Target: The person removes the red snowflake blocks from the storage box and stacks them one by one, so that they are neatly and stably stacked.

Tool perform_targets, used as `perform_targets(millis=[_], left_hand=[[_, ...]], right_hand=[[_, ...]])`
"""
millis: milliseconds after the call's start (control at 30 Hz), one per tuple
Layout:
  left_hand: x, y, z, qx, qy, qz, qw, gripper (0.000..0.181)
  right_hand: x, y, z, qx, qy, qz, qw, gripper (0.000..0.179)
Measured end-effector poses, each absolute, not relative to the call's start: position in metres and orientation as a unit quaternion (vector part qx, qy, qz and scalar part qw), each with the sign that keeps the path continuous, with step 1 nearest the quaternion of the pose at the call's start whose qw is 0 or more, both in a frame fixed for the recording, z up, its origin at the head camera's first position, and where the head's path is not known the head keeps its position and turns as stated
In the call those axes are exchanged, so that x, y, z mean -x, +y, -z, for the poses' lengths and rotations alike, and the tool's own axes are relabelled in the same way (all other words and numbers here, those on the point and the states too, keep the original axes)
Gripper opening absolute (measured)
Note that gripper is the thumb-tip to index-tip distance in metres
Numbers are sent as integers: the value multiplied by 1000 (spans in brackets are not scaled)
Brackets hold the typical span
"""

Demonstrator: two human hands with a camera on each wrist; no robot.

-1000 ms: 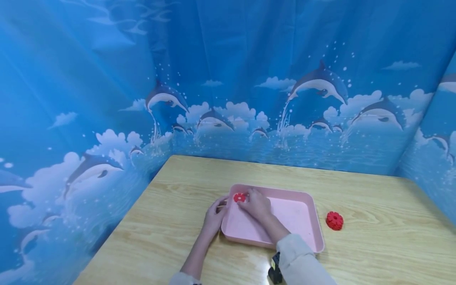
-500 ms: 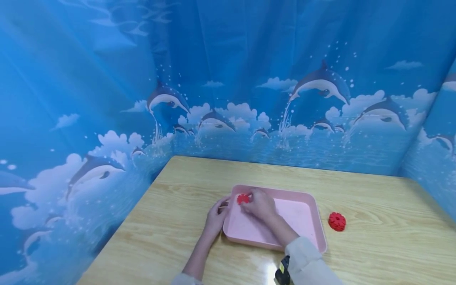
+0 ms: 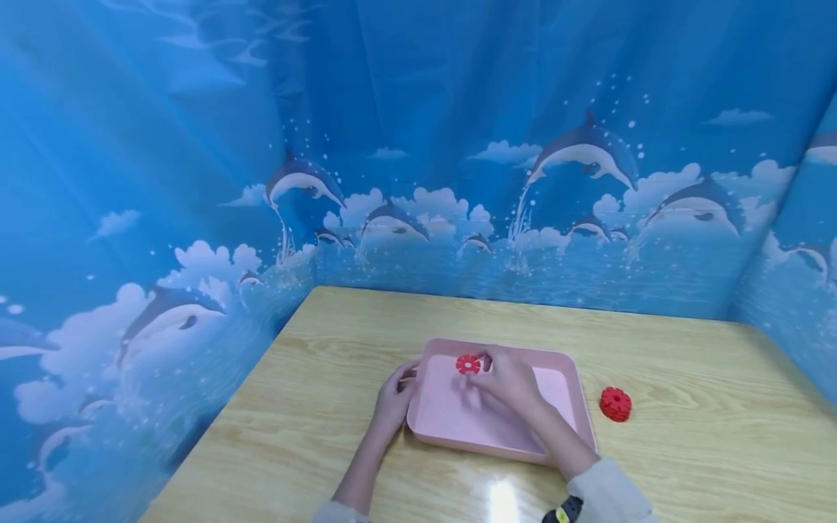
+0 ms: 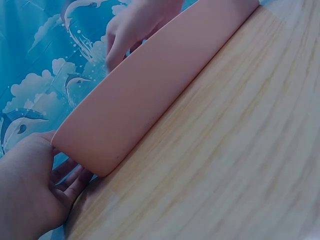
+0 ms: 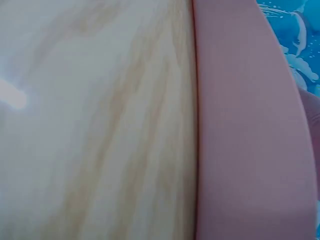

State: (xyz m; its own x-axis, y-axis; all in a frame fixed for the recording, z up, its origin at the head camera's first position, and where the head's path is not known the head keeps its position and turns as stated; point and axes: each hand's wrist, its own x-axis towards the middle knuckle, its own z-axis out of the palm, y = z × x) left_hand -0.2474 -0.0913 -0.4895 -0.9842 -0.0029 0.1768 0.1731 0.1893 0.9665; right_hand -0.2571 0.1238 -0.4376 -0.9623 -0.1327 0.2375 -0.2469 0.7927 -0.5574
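A pink rectangular tray (image 3: 451,414) lies on the table. My left hand (image 3: 390,403) holds its left end; in the left wrist view the thumb of that left hand (image 4: 30,185) is at the rim and the fingers are curled below by the corner. Inside the tray's outline, my right hand (image 3: 513,379) pinches a red notched disc (image 3: 462,363), shaped like a snowflake building piece, between thumb and fingers. Whether the disc touches the tray floor is hard to tell. The right wrist view shows mostly the tray's outer wall (image 5: 245,120), with the right hand hidden almost wholly behind it.
To the right of the tray, a small stack of similar red notched discs (image 3: 615,404) rests on the wooden table (image 3: 693,428). A blue curtain printed with dolphins (image 3: 418,145) hangs behind and along the sides of the table.
My right hand has moved the red disc rightward, from the tray's far left corner toward its middle. The left hand keeps its place at the left end, and the disc stack stays put.
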Motion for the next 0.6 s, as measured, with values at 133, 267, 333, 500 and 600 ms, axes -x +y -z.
perform_targets(millis=[133,267,333,500,600], left_hand=[[248,-92,491,58,-764,639,73,34],[247,-92,490,59,-762,641,72,33],[245,-91,484,57,-760,643,69,33],[231,-89,462,60,-756,649,62,33],[229,-88,459,63,-757,647,64,33]], right_hand=[[248,134,432,-100,-940,-310,98,37],[239,144,428,-98,-940,-313,96,37],[234,149,427,-97,-940,-312,95,37],[223,164,426,-103,-934,-325,105,35],[217,173,425,-106,-931,-331,111,36]])
